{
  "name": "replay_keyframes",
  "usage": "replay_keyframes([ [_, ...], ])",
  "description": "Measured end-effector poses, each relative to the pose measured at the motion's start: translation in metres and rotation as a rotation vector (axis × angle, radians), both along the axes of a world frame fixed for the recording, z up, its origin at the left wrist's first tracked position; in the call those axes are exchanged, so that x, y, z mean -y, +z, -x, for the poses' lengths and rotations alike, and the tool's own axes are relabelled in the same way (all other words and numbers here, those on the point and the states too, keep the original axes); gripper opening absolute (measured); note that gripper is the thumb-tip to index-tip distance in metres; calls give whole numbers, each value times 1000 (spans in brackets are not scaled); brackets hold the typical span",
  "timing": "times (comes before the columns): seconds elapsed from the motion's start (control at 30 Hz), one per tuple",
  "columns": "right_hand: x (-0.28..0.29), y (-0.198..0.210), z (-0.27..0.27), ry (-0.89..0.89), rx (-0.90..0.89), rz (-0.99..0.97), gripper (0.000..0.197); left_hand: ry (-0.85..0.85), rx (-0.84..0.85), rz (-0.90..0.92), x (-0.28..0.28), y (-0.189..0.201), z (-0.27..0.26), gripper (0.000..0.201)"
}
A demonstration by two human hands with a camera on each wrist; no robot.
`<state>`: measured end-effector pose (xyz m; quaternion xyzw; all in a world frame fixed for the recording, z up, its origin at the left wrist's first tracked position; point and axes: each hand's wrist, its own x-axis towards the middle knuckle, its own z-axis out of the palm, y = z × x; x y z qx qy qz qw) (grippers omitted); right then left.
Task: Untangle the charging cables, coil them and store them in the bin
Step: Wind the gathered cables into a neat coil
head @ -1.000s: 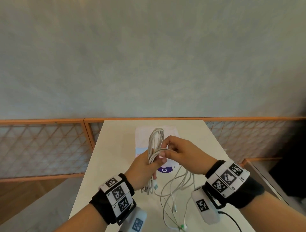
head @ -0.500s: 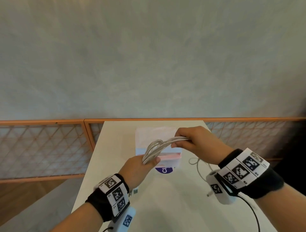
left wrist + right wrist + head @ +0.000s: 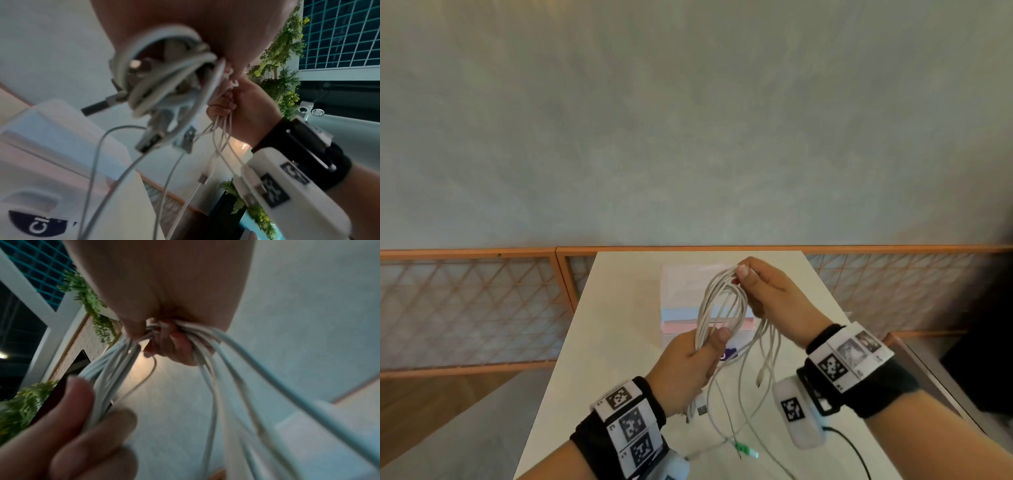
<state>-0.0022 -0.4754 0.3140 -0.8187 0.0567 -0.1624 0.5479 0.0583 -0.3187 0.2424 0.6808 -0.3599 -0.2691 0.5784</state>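
A pale plastered wall and a low orange lattice railing (image 3: 482, 308) are seen behind a narrow white table (image 3: 619, 342), on which a white bin (image 3: 688, 284) with a pink and blue front is set at the far middle. Above the table, in front of the bin, a bundle of white charging cables (image 3: 719, 308) is held up as an elongated coil between both hands.

The lower end of the coil is gripped by the left hand (image 3: 688, 366), its fingers curled round the strands and the thumb pressed across them; this grip is judged to serve as the anchor, so that the loops already formed are not let slip. The top of the coil is pinched by the right hand (image 3: 767, 294) between thumb and fingertips, while further strands are passed under its curled lower fingers, as the left wrist view shows. The loops seem to be kept taut and aligned in this way while more cable is gathered.

Below the hands, loose tails are left hanging toward the table, among them a plug with a green tip (image 3: 744, 448) and metal connectors (image 3: 152, 141). The coil is thus judged unfinished: the free ends are not yet wound in, and nothing can be seen stored in the bin, whose inside is hidden. A snag among the dangling tails is the likeliest trouble.
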Motion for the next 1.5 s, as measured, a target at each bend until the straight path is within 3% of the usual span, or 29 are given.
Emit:
replay_keyframes([
  [0.2,-25,-22,3,-138,1,-440,45,25,-15,66,10,4,12,50],
  [0.4,-39,-30,6,-193,-6,-569,52,100,-185,122,21,5,21,54],
  [0.53,-47,-29,10,-118,-3,-374,42,151,-153,123,23,5,23,45],
  [0.7,-50,-34,13,-30,14,-316,56,115,-165,126,23,10,17,44],
  [0.8,-51,-27,16,27,16,-231,44,84,-176,148,22,10,10,51],
  [0.9,-45,-19,16,37,7,10,35,54,-134,60,20,11,5,26],
  [1.0,-41,-13,12,57,-77,225,33,74,-86,-6,17,12,0,27],
  [1.07,-38,-11,9,75,-108,205,31,76,-84,9,15,16,0,22],
  [1.17,-35,-15,8,164,-104,-15,25,63,-124,60,13,21,1,24],
  [1.23,-32,-32,7,244,-152,-191,55,94,-186,55,10,19,-1,32],
  [1.3,-29,-54,6,292,-266,-203,79,136,-255,82,5,21,-5,31],
  [1.43,-33,-66,13,338,-365,-207,59,152,-293,100,1,27,-11,36],
  [1.5,-35,-68,13,309,-332,-154,64,155,-313,114,1,29,-12,35],
])
